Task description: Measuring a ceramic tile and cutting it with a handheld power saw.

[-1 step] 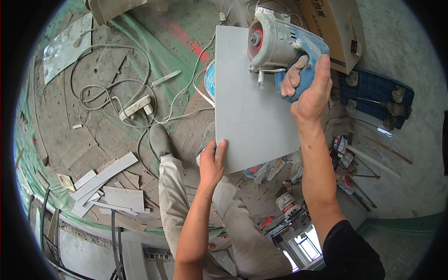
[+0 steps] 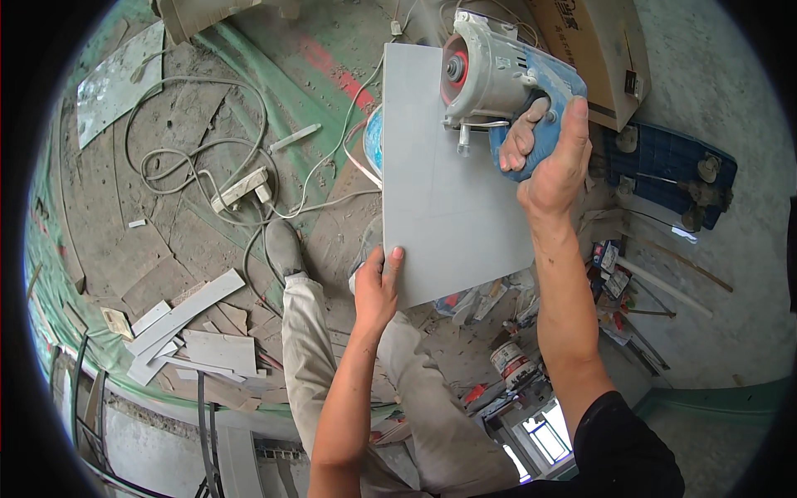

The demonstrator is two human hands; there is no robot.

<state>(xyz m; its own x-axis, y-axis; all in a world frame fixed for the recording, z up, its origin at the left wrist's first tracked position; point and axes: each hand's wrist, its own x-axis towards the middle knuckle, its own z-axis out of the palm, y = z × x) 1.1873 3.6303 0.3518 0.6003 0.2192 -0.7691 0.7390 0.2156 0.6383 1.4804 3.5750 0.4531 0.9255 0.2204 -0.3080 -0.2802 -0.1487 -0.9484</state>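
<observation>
Dust point(image 2: 430, 25) hangs over the far edge of a pale grey panel point(image 2: 452, 199) as I work a blue-and-silver power cutter point(image 2: 490, 79) across its far right part. The panel lies in front of me at the middle of the scene, tilted a little; a blue rounded bucket point(image 2: 374, 141) shows from behind its left edge, though I cannot tell whether it bears the weight.

My right hand point(image 2: 554, 178) is closed around the cutter's blue handle, fingers curled through the loop and thumb raised along the outer side. My left hand point(image 2: 376, 282) is closed on the panel's near left edge, thumb on the upper face, the fingertips partly hidden.

The haze and the red-centred disc point(image 2: 454, 68) at the panel suggest a cut in hand; how deep the disc sits is hidden from me. As I judge it, the next move calls for a level cutter, even pressure along a straight line, and a left hand firm on the edge, well apart from the disc.

On the dusty floor point(image 2: 100, 199) to the left, a looped cable point(image 2: 262, 108) runs near a white power strip point(image 2: 239, 191), with offcuts point(image 2: 189, 314) heaped on the near left. An open-topped tub point(image 2: 513, 365) stands near right, and a cardboard box point(image 2: 577, 37) sits beyond the cutter, far right.
</observation>
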